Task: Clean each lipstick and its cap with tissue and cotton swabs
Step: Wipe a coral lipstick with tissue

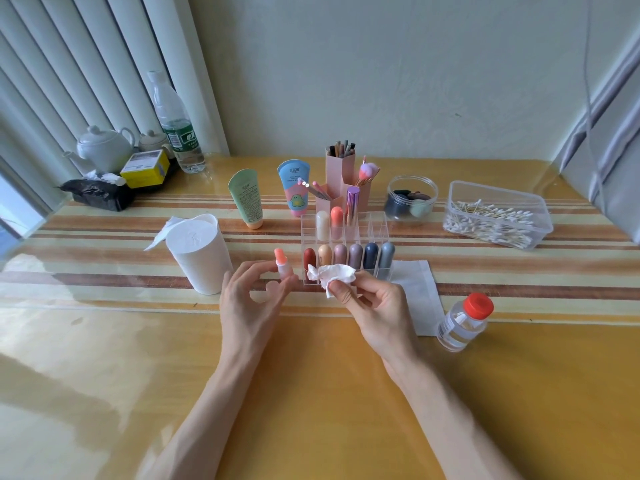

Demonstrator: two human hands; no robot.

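My left hand pinches an uncapped lipstick upright, its coral bullet pointing up from a pale base. Beside it, my right hand grips a crumpled white tissue, a short way right of the lipstick and not touching it. Just behind both stands a clear acrylic organiser holding several capped lipsticks in its front row and three more behind. A clear box of cotton swabs sits at the right. A white tissue roll stands left of my hands.
A flat tissue lies under my right hand, with a red-capped clear bottle beside it. Two cream tubes, pink brush holders and a sponge jar stand behind. Teapot, water bottle and boxes fill the back left corner.
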